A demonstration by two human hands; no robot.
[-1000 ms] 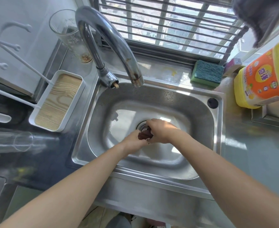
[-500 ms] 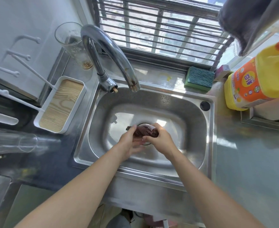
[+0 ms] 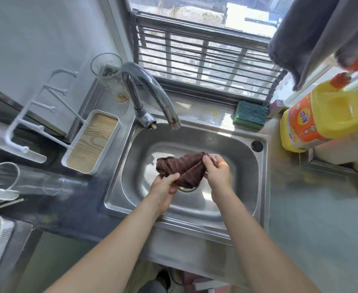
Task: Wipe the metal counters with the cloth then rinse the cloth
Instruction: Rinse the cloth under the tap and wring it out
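A dark brown cloth [image 3: 184, 168] hangs partly unfolded over the steel sink [image 3: 239, 144], above the drain. My left hand [image 3: 163, 189] grips its lower left part between thumb and fingers. My right hand [image 3: 217, 172] pinches its upper right corner. The curved metal tap [image 3: 152, 89] stands behind the basin, and no water runs from its spout. The metal counter [image 3: 313, 225] stretches to the right of the sink.
A green sponge [image 3: 250, 114] lies on the back ledge. A yellow detergent jug [image 3: 321, 119] stands at the right. A tall glass [image 3: 110, 75] and a white tray with a wood base [image 3: 92, 142] sit left of the tap. Another glass [image 3: 21, 178] lies at far left.
The cloth was a tight wad squeezed between both hands over the drain. Now the hands have moved apart and the cloth is opened out between them.
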